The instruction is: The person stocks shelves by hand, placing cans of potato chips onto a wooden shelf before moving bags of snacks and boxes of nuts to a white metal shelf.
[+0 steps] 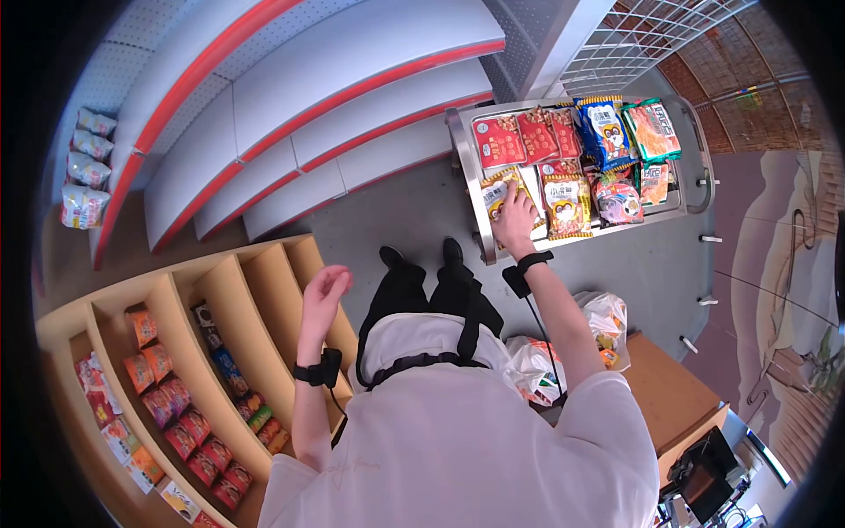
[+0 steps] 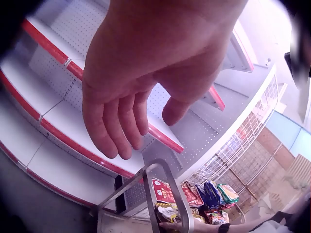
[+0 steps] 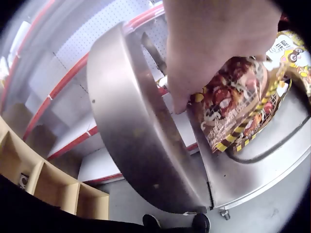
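Packs (image 1: 539, 136) in several colours are covering the metal cart (image 3: 136, 121), two of them showing yellow and brown from above. The right hand (image 1: 515, 220) is gripping one, the first yellow-and-brown pack (image 3: 233, 92), at the cart's near left corner, with the thumb resting at its edge; the second yellow-and-brown pack (image 1: 566, 207) is lying just beside it along the near edge. At least four red packs (image 1: 498, 143) are lying toward the far left corner, one of them partly covered. One blue pack (image 1: 605, 132) is sitting at the far edge, one green-edged pack (image 1: 653, 130) is occupying the far right corner, and one pink pack (image 1: 619, 201) is resting by the near edge. The left hand (image 1: 326, 295) is hanging well apart from the cart, its fingers curving loosely around nothing. Two white plastic bags (image 1: 598, 308) are standing on the floor (image 1: 387, 211), with orange and red packaging showing. The wooden shelf (image 1: 264, 286) is holding three orange packs (image 1: 158, 361) and many others in its compartments; the grey shelves (image 1: 361, 57) are bearing at least four pale packs (image 1: 91, 143).
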Motion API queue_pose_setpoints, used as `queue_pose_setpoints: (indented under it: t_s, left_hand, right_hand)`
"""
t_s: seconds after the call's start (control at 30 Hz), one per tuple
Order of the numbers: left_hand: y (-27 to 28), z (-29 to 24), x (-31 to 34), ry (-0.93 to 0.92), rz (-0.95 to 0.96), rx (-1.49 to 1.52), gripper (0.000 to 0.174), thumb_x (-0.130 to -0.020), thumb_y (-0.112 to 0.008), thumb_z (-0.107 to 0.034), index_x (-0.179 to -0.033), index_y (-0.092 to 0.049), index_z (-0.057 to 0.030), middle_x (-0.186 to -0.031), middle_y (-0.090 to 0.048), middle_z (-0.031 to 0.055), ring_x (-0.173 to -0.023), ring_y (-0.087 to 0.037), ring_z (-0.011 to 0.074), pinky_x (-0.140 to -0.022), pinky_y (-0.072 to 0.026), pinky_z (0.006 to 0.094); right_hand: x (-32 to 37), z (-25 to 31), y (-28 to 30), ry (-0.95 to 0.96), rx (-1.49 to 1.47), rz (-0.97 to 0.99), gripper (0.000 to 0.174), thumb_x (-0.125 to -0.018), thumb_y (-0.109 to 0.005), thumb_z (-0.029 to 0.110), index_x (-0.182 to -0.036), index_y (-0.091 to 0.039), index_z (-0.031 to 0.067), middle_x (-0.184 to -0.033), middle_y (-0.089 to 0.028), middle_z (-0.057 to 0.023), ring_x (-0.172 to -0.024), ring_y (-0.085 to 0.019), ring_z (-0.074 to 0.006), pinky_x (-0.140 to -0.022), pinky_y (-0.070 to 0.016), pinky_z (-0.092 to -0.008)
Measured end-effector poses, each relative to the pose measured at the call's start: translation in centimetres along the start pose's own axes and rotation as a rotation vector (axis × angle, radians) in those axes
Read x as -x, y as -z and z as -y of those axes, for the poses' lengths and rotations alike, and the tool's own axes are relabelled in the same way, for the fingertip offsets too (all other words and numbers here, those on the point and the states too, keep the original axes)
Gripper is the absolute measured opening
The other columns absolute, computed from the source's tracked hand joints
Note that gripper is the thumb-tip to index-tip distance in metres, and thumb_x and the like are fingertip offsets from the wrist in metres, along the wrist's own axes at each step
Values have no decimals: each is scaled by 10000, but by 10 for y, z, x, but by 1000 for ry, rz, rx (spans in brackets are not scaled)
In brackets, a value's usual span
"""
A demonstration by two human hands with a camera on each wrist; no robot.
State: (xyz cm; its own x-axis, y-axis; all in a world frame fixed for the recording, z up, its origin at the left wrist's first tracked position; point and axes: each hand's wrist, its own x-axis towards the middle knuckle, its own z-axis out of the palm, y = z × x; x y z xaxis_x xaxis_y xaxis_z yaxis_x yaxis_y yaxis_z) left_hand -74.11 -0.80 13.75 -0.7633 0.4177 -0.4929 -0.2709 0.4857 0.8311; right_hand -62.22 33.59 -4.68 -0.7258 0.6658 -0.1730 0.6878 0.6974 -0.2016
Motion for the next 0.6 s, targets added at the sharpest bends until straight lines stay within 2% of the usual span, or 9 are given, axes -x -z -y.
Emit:
queue_pose_setpoints:
  t_s: [0.13, 0.23, 0.3, 0.37, 0.4, 0.47, 0.57, 0.6]
  left_hand:
    - [-1, 3, -3, 32, 6, 27, 210, -934, -579, -155, -1078, -587, -2, -967, -654, 63, -864, -616, 137, -793, -481, 270]
    - [-3, 2, -6, 26, 5, 22, 209, -930, -588, -158, -1071, -592, -4, -965, -656, 55, -865, -616, 136, -795, -480, 265]
    - [-3, 5, -8, -38, -10, -17, 225, -915, -611, -172, -1072, -596, -11, -967, -658, 51, -871, -616, 135, -802, -477, 261]
    - [-3, 4, -9, -60, -23, -85, 234, -907, -623, -178, -1077, -598, -18, -977, -657, 52, -883, -614, 135, -808, -478, 264]
    - [-4, 2, -10, -85, -32, -156, 244, -900, -634, -185, -1081, -599, -26, -987, -656, 54, -895, -612, 135, -814, -478, 267]
    - [-6, -1, -11, -71, -28, -152, 252, -892, -644, -187, -1085, -599, -31, -1003, -653, 57, -910, -609, 135, -819, -480, 273]
    - [-10, -4, -13, -65, -13, -143, 260, -881, -657, -183, -1091, -600, -41, -1033, -646, 63, -937, -606, 139, -828, -481, 282]
    - [-12, -5, -14, -70, -3, -139, 260, -878, -660, -178, -1093, -600, -45, -1048, -643, 64, -950, -606, 142, -833, -480, 285]
  right_hand:
    - [6, -7, -5, 18, -19, -67, 956, -674, -757, 465, -1386, -300, 18, -1223, -459, -191, -1181, -426, -339, -964, -338, -472]
    - [3, -25, -3, 54, -147, -136, 931, -704, -731, 496, -1366, -311, -7, -1266, -442, -209, -1229, -386, -369, -999, -313, -505]
    - [-5, -51, -3, -50, -175, -291, 923, -714, -717, 524, -1346, -324, -23, -1270, -440, -218, -1236, -376, -382, -1009, -304, -515]
    - [-7, -74, 3, -212, -15, -340, 923, -702, -729, 529, -1330, -335, -21, -1274, -435, -224, -1237, -376, -380, -1022, -299, -505]
    - [-8, -85, 5, -210, -15, -338, 923, -702, -729, 529, -1330, -335, -21, -1274, -435, -224, -1237, -376, -380, -1022, -299, -505]
    - [-9, -104, 9, -332, -60, -241, 954, -671, -753, 535, -1326, -334, -18, -1276, -431, -227, -1236, -379, -384, -1026, -301, -500]
    - [-5, -120, 5, -328, -29, -153, 978, -630, -785, 534, -1308, -344, -15, -1279, -428, -223, -1234, -380, -387, -1021, -316, -496]
    - [-6, -124, 1, -319, -14, -188, 984, -605, -799, 538, -1287, -355, -16, -1260, -435, -221, -1199, -409, -380, -1002, -342, -483]
